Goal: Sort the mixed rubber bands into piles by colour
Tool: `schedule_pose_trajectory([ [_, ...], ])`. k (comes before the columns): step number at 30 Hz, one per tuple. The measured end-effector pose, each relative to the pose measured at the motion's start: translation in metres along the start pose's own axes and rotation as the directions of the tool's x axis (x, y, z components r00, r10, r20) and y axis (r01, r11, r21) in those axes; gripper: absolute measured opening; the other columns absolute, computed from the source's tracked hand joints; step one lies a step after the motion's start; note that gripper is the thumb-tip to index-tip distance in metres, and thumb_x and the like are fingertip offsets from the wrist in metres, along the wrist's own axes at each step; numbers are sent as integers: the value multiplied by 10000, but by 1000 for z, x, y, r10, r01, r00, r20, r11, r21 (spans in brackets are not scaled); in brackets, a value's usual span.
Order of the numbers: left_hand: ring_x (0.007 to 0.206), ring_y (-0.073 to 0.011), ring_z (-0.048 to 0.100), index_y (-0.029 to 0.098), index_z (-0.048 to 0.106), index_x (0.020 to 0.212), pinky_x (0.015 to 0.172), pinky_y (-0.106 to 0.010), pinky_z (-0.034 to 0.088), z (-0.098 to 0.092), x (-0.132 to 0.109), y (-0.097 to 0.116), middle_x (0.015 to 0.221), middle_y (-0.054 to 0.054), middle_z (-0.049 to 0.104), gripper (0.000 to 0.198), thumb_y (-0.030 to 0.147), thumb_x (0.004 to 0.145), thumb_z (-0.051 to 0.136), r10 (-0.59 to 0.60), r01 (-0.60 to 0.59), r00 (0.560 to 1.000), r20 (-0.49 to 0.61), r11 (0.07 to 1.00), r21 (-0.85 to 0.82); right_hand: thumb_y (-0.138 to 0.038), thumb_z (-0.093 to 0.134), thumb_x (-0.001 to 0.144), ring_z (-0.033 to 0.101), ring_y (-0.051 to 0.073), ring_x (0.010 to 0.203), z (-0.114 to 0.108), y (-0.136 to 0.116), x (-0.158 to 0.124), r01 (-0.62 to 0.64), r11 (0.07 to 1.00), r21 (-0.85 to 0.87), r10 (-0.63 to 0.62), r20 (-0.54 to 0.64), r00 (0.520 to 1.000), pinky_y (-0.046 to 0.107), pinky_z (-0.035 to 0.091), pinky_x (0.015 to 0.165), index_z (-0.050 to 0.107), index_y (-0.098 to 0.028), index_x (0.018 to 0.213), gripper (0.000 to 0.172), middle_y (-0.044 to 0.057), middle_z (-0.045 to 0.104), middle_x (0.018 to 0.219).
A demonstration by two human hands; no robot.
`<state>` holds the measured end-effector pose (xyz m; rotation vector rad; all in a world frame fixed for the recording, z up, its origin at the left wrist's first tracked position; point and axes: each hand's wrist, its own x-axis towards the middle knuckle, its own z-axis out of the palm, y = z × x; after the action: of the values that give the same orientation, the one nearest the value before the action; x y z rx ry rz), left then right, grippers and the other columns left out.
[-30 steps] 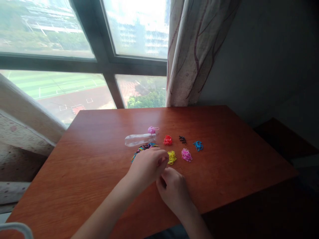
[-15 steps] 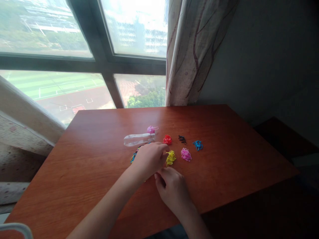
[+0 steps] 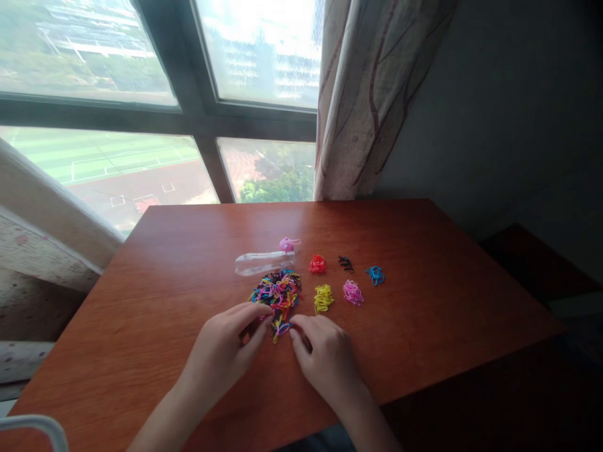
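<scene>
A mixed pile of coloured rubber bands lies on the wooden table. At its lower left edge is my left hand, thumb and forefinger drawn together; what sits between the tips is too small to tell. My right hand rests on the table at the pile's lower right. Its thumb and forefinger are closed at a blue-purple rubber band. To the right are small single-colour heaps: yellow rubber bands, red rubber bands, pink rubber bands, black rubber bands and blue rubber bands.
Behind the pile a clear plastic bottle lies on its side, with a pink cap beside its neck. The table backs onto a window with curtains. A white curved bar shows at lower left.
My left hand has moved back from beside the yellow heap to the mixed pile's lower left, uncovering the pile. My right hand has stayed almost in place.
</scene>
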<state>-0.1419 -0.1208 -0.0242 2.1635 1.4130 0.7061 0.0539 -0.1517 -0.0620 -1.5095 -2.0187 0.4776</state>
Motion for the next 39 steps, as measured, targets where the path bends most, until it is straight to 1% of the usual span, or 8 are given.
schedule_pose_trajectory([
  [3,620,-121,635,198,687,925,595,-203,474,6,-14,-6,764,-2,715,166,264,916,535,-1,-1,999,-49,999,-43,-175,567,928,616,186,774,1,-1,1,13,999,-32,-12,16,1000,263,399,710,657,-246,1009,140,15,695,830],
  [7,687,-128,685,204,695,893,649,-192,511,12,-24,-9,808,-1,746,152,232,901,546,-2,-7,994,-113,997,-80,-160,564,933,613,181,771,3,-1,1,39,998,-51,-38,16,999,264,391,708,662,-248,953,133,9,694,828],
  [15,716,-126,701,213,696,914,667,-185,529,16,-25,-9,840,5,755,149,220,901,548,14,-25,994,-107,995,-96,-167,587,925,608,173,763,3,0,2,43,998,-41,-42,22,999,252,382,703,660,-242,899,107,4,692,812],
  [24,706,-129,706,223,694,899,658,-188,528,17,-25,-13,827,17,758,126,228,884,568,0,-9,986,-165,999,-49,-176,560,925,609,164,738,3,2,-1,5,994,111,-3,-24,1000,248,393,712,657,-228,863,127,7,681,784],
  [29,698,-127,699,229,689,898,651,-193,522,17,-25,-14,823,24,754,132,238,893,557,-14,7,988,-156,999,-42,-219,576,913,578,137,635,-3,3,-4,-57,969,242,67,-36,997,221,392,618,666,-220,839,117,-11,653,709],
  [33,681,-125,691,235,689,899,632,-196,511,17,-26,-13,813,31,751,133,242,893,557,-22,19,988,-152,1000,-25,-263,564,919,561,128,583,-19,20,-7,-132,962,238,157,-90,983,214,383,566,684,-221,837,151,-17,639,675],
  [36,682,-126,690,239,688,898,631,-197,507,18,-27,-13,814,33,749,133,248,893,555,-24,21,987,-158,1000,-20,-312,549,926,545,128,554,-37,46,-8,-203,967,155,231,-199,952,220,384,553,690,-216,829,196,-15,631,659],
  [39,672,-126,686,239,686,894,618,-199,501,18,-27,-13,807,33,747,137,250,893,549,-28,26,988,-151,1000,-11,-354,568,905,560,144,570,-53,72,-6,-282,958,56,286,-294,912,233,402,581,698,-209,852,202,-5,634,659],
])
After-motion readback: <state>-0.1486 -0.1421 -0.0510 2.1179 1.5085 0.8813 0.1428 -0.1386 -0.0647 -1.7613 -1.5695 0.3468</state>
